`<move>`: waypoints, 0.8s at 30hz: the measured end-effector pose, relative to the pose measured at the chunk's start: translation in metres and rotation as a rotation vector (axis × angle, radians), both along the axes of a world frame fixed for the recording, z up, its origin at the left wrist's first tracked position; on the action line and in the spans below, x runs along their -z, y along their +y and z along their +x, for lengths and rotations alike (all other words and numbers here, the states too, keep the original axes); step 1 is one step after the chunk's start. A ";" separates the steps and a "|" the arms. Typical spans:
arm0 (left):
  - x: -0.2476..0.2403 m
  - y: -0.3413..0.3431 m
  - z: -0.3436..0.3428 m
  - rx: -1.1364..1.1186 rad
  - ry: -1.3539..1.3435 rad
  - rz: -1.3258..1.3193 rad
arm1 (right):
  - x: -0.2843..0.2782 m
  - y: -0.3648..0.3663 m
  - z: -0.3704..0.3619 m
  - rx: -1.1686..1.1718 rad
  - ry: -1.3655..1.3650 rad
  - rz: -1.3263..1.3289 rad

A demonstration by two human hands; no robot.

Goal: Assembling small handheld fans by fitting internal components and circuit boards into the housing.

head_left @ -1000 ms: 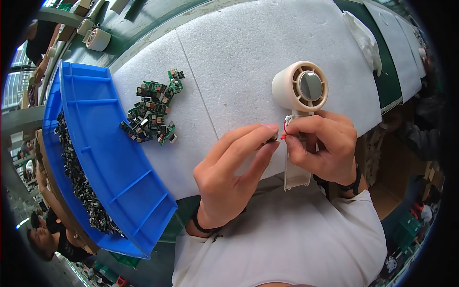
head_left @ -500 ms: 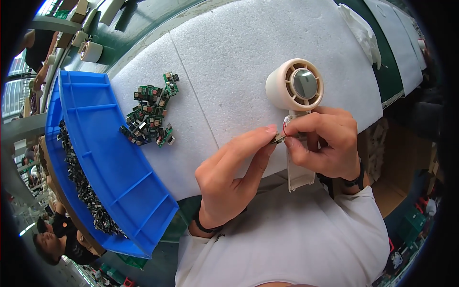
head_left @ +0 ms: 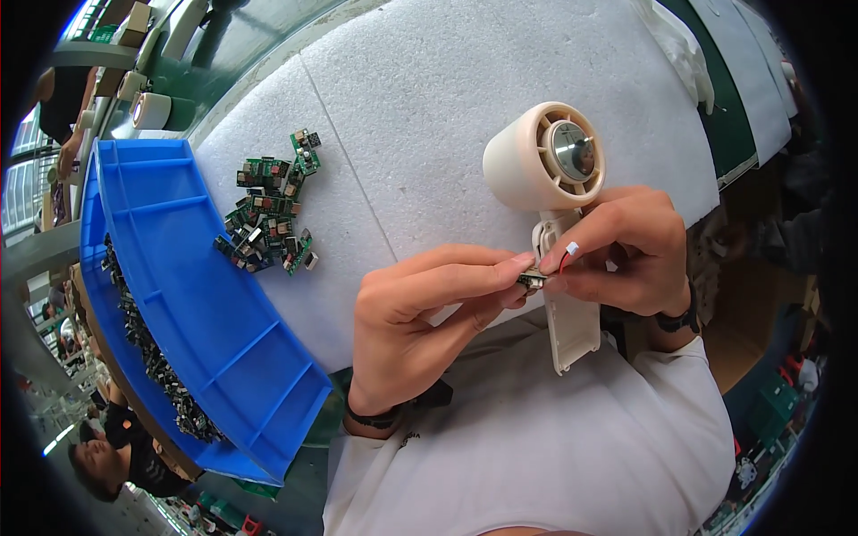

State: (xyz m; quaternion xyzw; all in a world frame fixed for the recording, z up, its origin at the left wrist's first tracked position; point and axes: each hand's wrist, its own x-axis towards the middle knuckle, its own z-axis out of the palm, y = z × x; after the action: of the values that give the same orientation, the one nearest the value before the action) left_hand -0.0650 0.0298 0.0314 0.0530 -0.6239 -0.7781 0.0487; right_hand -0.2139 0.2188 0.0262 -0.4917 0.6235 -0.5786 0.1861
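A cream handheld fan point(head_left: 529, 168) with a round silver centre lies on the white foam sheet. Its opened handle point(head_left: 572, 326) extends toward me past the sheet's edge. My left hand point(head_left: 438, 308) is closed, pinching a small green circuit board point(head_left: 533, 280) between thumb and fingers beside the handle. Closed at the board's other side, my right hand point(head_left: 621, 255) pinches the thin red wire point(head_left: 563, 261). A white plug point(head_left: 572, 248) on that wire sticks up above the right thumb. Its curled fingers are partly hidden behind the handle.
Several loose circuit boards point(head_left: 268, 214) lie piled on the foam sheet point(head_left: 429, 107) at left. A blue bin point(head_left: 206, 268) beside them stands over another heap of small dark parts point(head_left: 152, 357). A white cloth point(head_left: 679, 54) lies far right. Another person point(head_left: 116, 456) is at lower left.
Both hands have brought the circuit board in against the handle. The fan has tilted slightly, its handle swinging right. The white plug now shows above the right thumb.
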 end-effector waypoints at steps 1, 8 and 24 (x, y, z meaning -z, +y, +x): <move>-0.001 0.000 0.000 0.012 -0.010 -0.001 | -0.001 0.001 -0.001 -0.009 0.002 0.021; 0.000 0.003 -0.001 -0.019 -0.010 -0.084 | 0.005 0.000 0.000 0.011 -0.016 0.067; 0.004 0.015 0.000 -0.143 0.059 -0.229 | -0.014 -0.003 0.012 0.124 -0.145 0.080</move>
State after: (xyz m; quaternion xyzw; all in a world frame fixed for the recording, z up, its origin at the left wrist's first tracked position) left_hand -0.0646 0.0444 0.0273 0.0686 -0.7016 -0.6976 0.1278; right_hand -0.2017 0.2159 0.0402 -0.4013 0.6602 -0.5976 0.2143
